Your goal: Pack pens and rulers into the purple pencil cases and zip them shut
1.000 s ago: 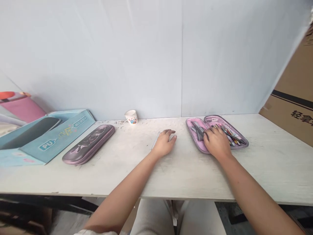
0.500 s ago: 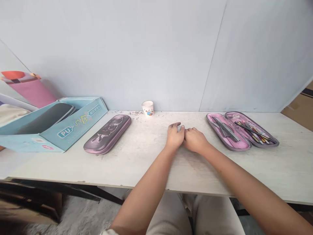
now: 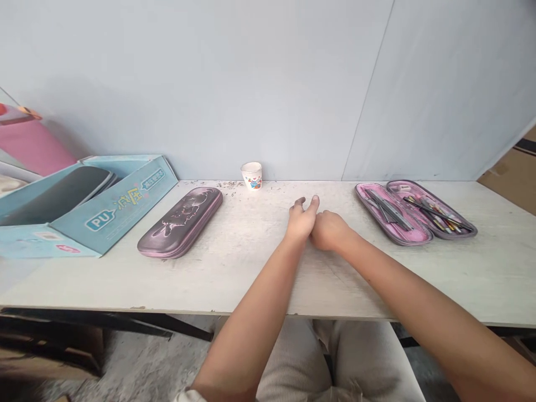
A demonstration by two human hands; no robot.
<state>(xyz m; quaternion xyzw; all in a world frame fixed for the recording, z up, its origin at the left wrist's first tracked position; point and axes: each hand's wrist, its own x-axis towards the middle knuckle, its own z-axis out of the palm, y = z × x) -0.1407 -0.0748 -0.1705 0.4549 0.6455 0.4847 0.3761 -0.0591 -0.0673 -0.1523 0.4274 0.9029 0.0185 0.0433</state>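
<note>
Two hands touch between the closed case and open case — left hand open, right hand curled, its grip unclear.

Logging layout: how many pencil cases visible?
3: closed one left of the left hand, open one right of the right hand, apparently one in the blue box. More could be hidden.

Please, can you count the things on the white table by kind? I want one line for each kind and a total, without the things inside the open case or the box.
Closed pencil case: 1
Open pencil case: 1
Paper cup: 1
Blue cardboard box: 1
Total: 4
</note>
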